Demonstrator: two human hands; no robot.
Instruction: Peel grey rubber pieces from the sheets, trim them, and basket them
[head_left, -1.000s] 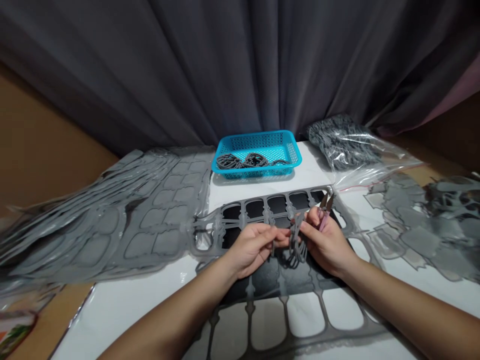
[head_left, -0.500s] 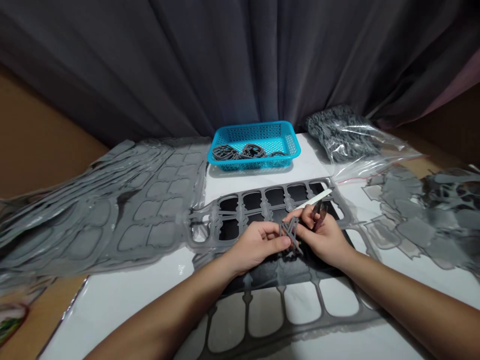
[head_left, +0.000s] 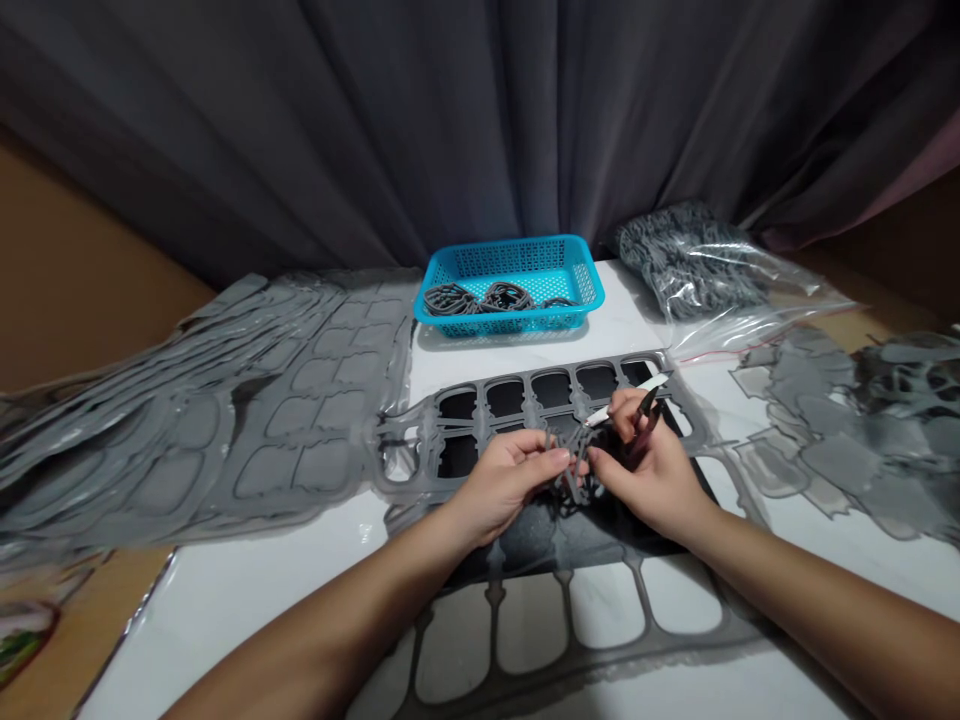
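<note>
My left hand pinches a small tangle of thin grey rubbery strips between thumb and fingers, above the middle of a grey sheet of cut-out frames. Close on its right, my right hand is closed around a slim white pen-like tool, whose narrow end points left at the strips. A dark two-pronged tool, which looks like tweezers, also sits in the right hand, its tips pointing up. The right thumb is close to the tangle; whether it touches is hard to tell. A black mat lies beneath the sheet.
A blue basket with several bundles of grey loops stands at the back. Right of it lies a clear bag full of grey pieces. Stacked grey sheets cover the left, and flat grey scraps the right.
The white tool's narrow end has swung into view over the strips as the right fingers shifted. The tangle has turned in the left hand and sits slightly lower.
</note>
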